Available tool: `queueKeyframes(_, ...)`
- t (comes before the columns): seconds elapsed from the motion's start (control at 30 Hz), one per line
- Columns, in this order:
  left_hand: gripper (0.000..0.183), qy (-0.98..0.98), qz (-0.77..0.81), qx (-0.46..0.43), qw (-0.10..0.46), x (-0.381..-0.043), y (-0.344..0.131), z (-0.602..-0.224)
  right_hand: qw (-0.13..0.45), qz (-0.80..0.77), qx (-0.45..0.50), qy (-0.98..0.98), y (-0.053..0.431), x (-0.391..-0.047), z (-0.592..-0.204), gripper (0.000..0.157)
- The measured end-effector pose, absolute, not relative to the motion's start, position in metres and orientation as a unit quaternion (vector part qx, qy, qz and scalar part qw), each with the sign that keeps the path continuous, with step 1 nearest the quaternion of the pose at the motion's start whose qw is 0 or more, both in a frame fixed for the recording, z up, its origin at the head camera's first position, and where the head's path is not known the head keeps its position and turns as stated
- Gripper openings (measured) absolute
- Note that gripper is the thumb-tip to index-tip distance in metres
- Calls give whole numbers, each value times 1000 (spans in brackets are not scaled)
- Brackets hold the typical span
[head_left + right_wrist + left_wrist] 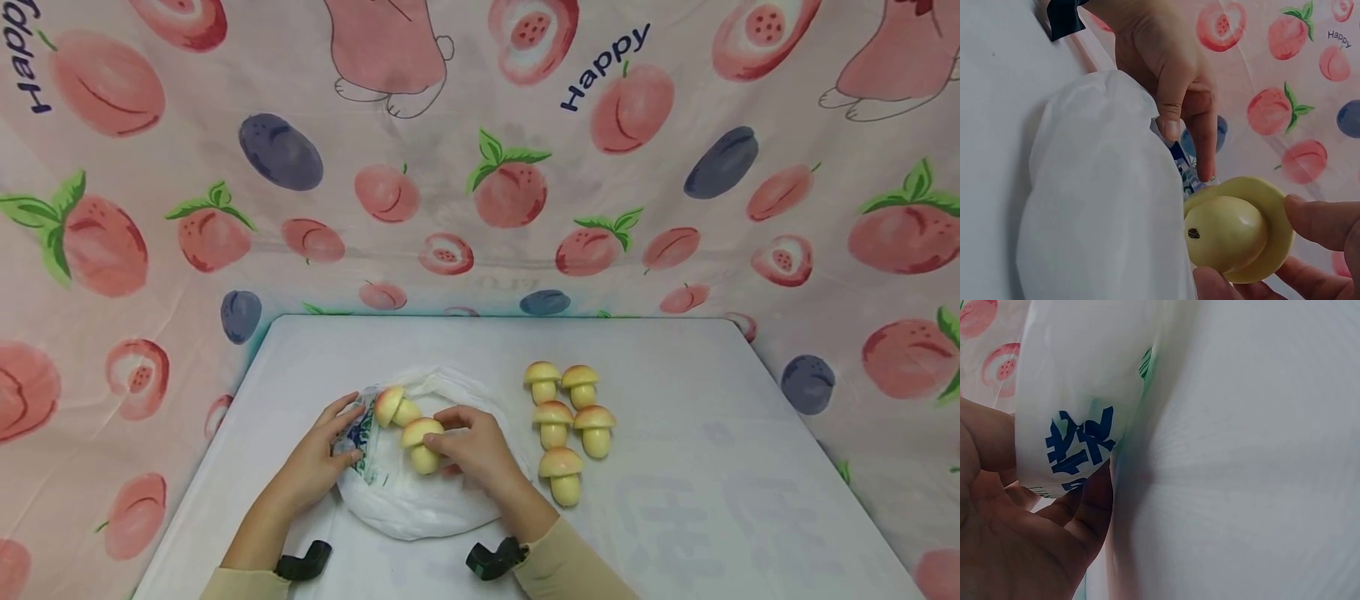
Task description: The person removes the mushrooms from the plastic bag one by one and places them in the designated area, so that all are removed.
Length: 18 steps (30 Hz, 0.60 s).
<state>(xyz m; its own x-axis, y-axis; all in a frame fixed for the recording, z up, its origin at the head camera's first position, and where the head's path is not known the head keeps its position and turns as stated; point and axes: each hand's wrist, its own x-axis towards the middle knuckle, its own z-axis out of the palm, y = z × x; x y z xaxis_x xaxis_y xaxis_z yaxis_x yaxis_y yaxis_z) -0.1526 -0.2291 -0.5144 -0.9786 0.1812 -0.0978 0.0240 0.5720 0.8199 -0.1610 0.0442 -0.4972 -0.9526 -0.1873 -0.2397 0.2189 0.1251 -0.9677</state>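
Note:
A yellow toy mushroom [424, 455] is pinched in my right hand [480, 446], over the middle of a white plastic bag [397, 515]. In the right wrist view the same mushroom [1229, 231] shows its pale stem end with a dark spot, fingers at the cap's rim. A second mushroom [389, 406], tilted, lies just behind it on the bag. My left hand [315, 458] grips the bag's left edge, where blue and green print shows. Up close in the left wrist view, thumb and fingers hold the printed plastic [1079, 447] from both sides.
Several more toy mushrooms [555, 423] stand grouped to the right of the bag on the white table [712, 533]. A fruit-patterned cloth [480, 275] hangs behind the table and along its sides. Black wrist straps [303, 562] sit at both cuffs.

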Motion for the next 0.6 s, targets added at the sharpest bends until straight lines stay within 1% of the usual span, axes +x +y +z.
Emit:
queueKeyframes(0.37, 71, 887, 451, 56, 88, -153, -230, -514, 149, -668, 9, 729, 60, -161, -493, 38)
queueKeyframes(0.6, 71, 885, 453, 54, 90, -152, -229, -514, 148, -666, 10, 731, 70, -160, -491, 42)
